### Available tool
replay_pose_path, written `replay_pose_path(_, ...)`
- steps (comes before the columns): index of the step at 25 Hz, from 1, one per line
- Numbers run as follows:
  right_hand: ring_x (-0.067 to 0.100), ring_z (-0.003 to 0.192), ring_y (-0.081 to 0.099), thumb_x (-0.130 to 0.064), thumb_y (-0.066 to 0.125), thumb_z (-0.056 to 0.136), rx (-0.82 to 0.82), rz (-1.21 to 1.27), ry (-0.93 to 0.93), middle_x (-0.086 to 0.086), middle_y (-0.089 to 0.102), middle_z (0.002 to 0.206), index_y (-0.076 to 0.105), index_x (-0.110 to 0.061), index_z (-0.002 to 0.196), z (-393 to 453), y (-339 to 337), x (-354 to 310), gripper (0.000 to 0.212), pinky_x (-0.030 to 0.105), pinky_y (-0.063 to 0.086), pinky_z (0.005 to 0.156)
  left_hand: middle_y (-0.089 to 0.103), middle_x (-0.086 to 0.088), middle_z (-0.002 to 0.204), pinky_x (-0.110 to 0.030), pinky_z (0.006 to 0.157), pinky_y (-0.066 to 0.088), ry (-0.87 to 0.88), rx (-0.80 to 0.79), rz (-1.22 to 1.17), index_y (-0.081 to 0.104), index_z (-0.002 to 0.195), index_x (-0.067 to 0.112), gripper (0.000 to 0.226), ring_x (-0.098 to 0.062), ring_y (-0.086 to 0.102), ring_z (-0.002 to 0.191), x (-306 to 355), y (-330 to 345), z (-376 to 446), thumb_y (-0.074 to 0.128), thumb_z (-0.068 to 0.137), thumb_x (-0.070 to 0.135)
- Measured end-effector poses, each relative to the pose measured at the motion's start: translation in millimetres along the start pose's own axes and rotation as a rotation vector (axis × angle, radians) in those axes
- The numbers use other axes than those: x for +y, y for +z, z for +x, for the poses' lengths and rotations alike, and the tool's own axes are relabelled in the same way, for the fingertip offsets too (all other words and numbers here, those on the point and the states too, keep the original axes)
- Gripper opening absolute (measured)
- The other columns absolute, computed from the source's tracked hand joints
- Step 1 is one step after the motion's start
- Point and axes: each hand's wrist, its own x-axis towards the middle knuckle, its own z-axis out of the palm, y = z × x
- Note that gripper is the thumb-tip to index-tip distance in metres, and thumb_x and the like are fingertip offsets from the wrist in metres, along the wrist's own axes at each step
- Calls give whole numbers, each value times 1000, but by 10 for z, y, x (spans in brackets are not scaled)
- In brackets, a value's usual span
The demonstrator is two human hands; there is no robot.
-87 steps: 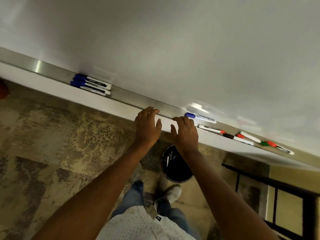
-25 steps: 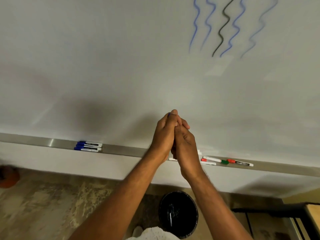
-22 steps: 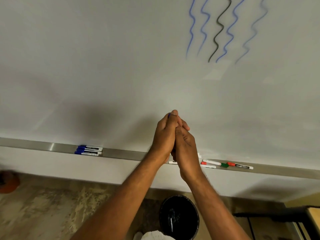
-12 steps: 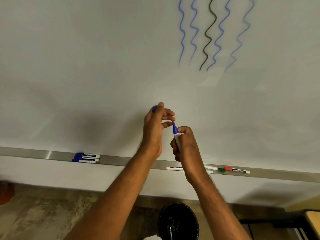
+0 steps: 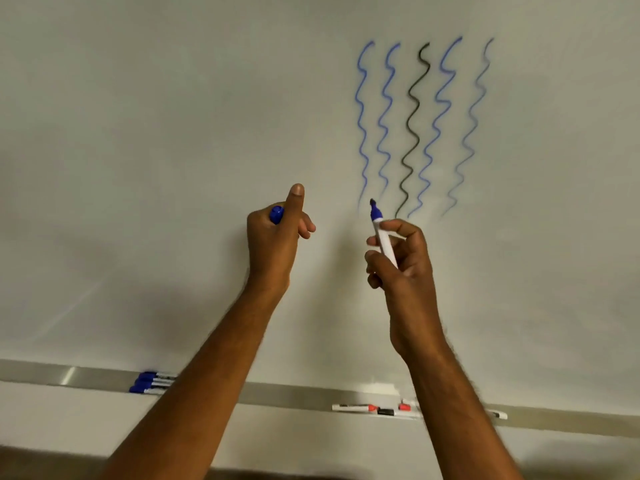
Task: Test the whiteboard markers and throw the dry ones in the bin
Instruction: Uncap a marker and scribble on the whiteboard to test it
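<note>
My right hand (image 5: 403, 268) grips an uncapped blue whiteboard marker (image 5: 381, 233), tip pointing up, a little short of the whiteboard (image 5: 173, 133). Its tip sits just below the lower ends of several wavy test lines (image 5: 415, 126), blue and black. My left hand (image 5: 275, 237) is closed around the blue cap (image 5: 276, 214), thumb sticking up. Three blue-capped markers (image 5: 150, 382) lie on the metal tray (image 5: 294, 394) at the left. More markers with red and black caps (image 5: 374, 408) lie on the tray at the right, partly hidden by my right forearm.
The tray runs across the bottom of the board, with a white wall strip under it. A dark band of floor shows at the very bottom edge. The bin is out of view.
My hands left the tray, came together in front of the board and pulled the cap off the blue marker. They have moved apart and risen; the view tilted up, and the bin dropped out of sight.
</note>
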Motion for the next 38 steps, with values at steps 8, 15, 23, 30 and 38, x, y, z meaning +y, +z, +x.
replay_pose_path(8,23,101,68,-15,63,98,112,-28,-496,-3,71,115,67,-14,127,559,365,-711,29,47,59,80,70,3,119,-33,96,53,762,112,332,71,117,14,24,-12,60,112,359,-41,780,52,104,22)
replay_pose_path(15,10,82,68,-36,54,100,319,-433,-665,-13,72,98,65,-28,124,1104,685,-941,27,33,56,67,36,-11,161,-52,120,28,1012,132,879,51,145,14,52,-32,29,150,201,-30,1229,59,95,22)
replay_pose_path(23,2,86,65,-36,60,97,408,-687,-772,-15,73,102,72,-27,118,1234,814,-780,26,18,53,73,31,-14,162,-53,124,18,1123,129,915,45,151,13,56,-36,23,152,-83,-47,1370,58,98,28)
replay_pose_path(30,0,83,62,-31,67,93,427,-718,-682,-15,72,100,72,-26,115,954,707,-363,23,9,47,73,31,-15,162,-55,123,20,1121,121,921,43,152,12,58,-37,24,152,-129,-59,1366,55,98,31)
replay_pose_path(38,3,79,62,-24,70,92,425,-733,-531,-18,68,99,71,-28,118,578,571,126,26,3,40,70,31,-16,162,-56,122,20,1119,102,902,43,152,13,57,-38,24,151,-161,-59,1295,53,99,29)
